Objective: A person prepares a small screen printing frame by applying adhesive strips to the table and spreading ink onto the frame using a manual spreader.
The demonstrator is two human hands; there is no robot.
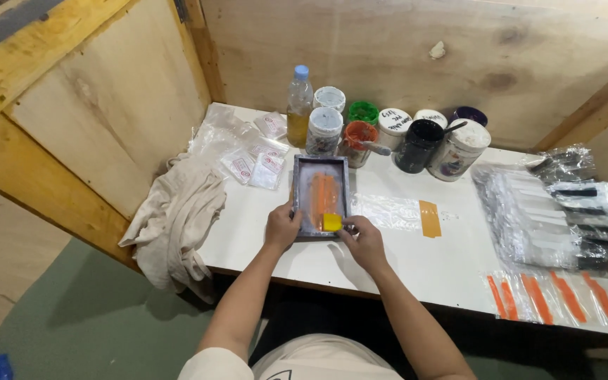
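the left hand (282, 226) is gripping the near left edge of a small grey printing frame (320, 195) lying at the middle of the white desk (416, 264), its fingers closed around the frame's rim. the right hand (364, 241) is sitting at the frame's near right corner, fingers closed on a yellow squeegee (331, 222) that is resting on the orange-smeared screen. just right of the frame a clear plastic bag (388, 211) is lying flat beside an orange strip (429, 218). along the far edge a bottle of yellow liquid (299, 105) and round ink jars (416, 144) with white, green, orange and black tops are standing close together. small red-marked packets (256, 165) are lying far left, a beige cloth (177, 214) is hanging over the left edge, and stacked clear sleeves (550, 218) are filling the right side, with orange-printed bags (550, 297) near right. open desk is showing between the frame and the sleeves
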